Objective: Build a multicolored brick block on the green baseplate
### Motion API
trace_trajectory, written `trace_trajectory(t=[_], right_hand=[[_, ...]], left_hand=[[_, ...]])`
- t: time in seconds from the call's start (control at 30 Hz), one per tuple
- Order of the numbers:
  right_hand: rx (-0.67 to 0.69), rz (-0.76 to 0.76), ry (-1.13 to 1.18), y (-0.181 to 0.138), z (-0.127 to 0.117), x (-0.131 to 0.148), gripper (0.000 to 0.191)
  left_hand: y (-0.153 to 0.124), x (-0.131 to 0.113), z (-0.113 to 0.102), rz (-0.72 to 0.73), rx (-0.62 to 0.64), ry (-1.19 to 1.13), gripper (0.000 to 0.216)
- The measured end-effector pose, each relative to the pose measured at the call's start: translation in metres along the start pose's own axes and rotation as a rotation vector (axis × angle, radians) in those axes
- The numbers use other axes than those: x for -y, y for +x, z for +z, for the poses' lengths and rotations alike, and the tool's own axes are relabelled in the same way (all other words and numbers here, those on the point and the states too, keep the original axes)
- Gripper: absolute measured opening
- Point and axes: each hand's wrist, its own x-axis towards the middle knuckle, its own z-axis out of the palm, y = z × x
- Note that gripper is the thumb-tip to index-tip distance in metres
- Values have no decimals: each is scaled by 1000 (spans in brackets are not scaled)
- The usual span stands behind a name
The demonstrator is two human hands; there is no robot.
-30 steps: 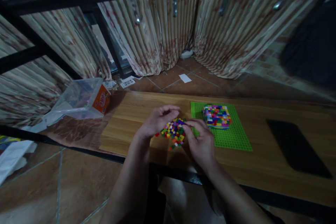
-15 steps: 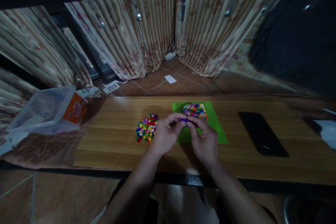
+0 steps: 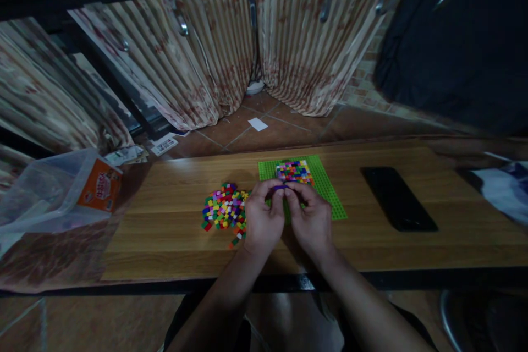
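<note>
My left hand (image 3: 265,213) and my right hand (image 3: 308,212) meet at the fingertips, both closed on a small purple toy brick (image 3: 280,187). They hover over the near part of a green studded baseplate (image 3: 333,198). On the plate, just beyond my fingers, sits a block of many-coloured bricks (image 3: 295,171), its near side partly covered by my hands. A loose pile of small coloured bricks (image 3: 225,208) lies to the left of my left hand, with a few strays toward the table's near edge.
The wooden table (image 3: 157,236) carries a black flat tablet-like slab (image 3: 398,199) right of the baseplate. Off its left end stands a clear plastic bin (image 3: 53,190) with an orange label. Pleated curtains (image 3: 214,55) hang behind, and papers (image 3: 165,144) lie on the floor.
The view has shifted, so most things sit further left in the picture. My hands have drawn closer together around the purple brick, and more of the loose pile shows.
</note>
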Motion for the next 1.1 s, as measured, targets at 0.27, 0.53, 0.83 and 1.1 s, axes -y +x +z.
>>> trace_trajectory(t=[0.27,0.53,0.83,1.1], right_hand=[[-22,107,218,6,-1,-11,20],[-4,77,106,11,-18,-22,25],[18,-19,-104,19,-36,-28,20],[43,11,-145,15,-26,-39,16]], left_hand=[[7,-2,-2,-107,-17,-103,13],[12,-3,-1,-158,-50,-142,14],[12,4,-1,-205,-32,-87,16],[13,11,0,-222,-13,-30,17]])
